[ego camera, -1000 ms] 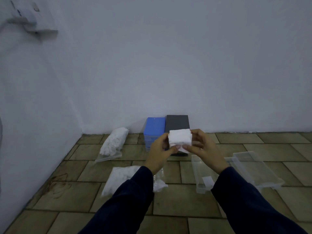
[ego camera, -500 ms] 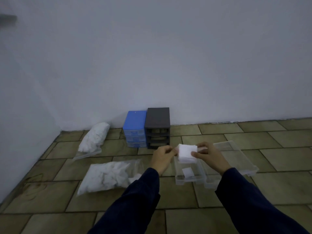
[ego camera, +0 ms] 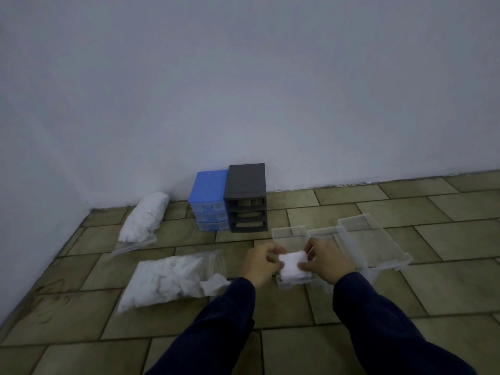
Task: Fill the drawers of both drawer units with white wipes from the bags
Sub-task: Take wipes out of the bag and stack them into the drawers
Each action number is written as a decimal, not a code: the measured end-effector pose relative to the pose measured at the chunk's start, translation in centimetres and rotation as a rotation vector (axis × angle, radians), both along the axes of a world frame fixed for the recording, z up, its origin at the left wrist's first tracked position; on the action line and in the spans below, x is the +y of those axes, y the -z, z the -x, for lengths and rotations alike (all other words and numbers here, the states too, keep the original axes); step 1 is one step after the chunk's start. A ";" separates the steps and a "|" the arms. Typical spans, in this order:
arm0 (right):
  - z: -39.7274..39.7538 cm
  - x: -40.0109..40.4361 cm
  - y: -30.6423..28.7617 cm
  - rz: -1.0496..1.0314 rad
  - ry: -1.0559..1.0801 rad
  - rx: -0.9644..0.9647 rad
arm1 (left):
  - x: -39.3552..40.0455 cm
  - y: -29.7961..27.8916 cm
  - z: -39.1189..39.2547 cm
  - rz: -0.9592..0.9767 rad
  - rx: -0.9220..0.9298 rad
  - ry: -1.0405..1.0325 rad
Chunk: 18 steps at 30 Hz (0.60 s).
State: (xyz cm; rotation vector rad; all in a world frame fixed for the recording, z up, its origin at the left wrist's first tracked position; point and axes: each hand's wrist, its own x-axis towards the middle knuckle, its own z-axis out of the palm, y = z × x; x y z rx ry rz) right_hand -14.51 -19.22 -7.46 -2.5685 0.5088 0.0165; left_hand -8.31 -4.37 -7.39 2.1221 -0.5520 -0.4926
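From the head view, I saw my left hand (ego camera: 261,263) and my right hand (ego camera: 326,262) together over the tiled floor (ego camera: 446,280), both in dark blue sleeves (ego camera: 216,328). The two hands held one small stack of white wipes (ego camera: 293,267) between them; the fingers (ego camera: 308,266) of the right hand were curled on its right side, and the left hand pinched its left side. The stack was low in the near end of a clear drawer (ego camera: 290,234) that lay on the floor, but I could not tell if it touched the bottom.

Just beside this drawer, to the right, lay a second clear drawer (ego camera: 362,234), and the two seemed to touch or overlap.

Against the far wall (ego camera: 243,77) stood the blue drawer unit (ego camera: 209,201) with its drawers in place, and touching it on the right the dark grey drawer unit (ego camera: 247,196), whose slots were open.

Left of the hands lay a near bag of wipes (ego camera: 167,280), with its mouth turned toward the left hand. Another bag of wipes (ego camera: 144,217) lay farther, near the corner of the floor and left of the blue unit.
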 end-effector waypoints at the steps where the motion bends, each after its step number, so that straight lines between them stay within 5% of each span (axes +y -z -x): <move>1: 0.1 0.1 -0.1 0.003 0.010 -0.041 | 0.0 0.1 0.0 -0.007 -0.006 0.006; 6: 0.5 0.4 -0.2 0.088 -0.131 -0.190 | -0.1 0.3 0.4 -0.003 -0.012 0.029; 13: 0.5 1.5 1.1 0.152 -0.249 -0.091 | -0.5 0.5 1.2 -0.012 -0.129 0.045; 18: 0.3 1.8 0.8 0.180 -0.250 -0.075 | -0.7 1.2 0.8 -0.301 -0.422 0.076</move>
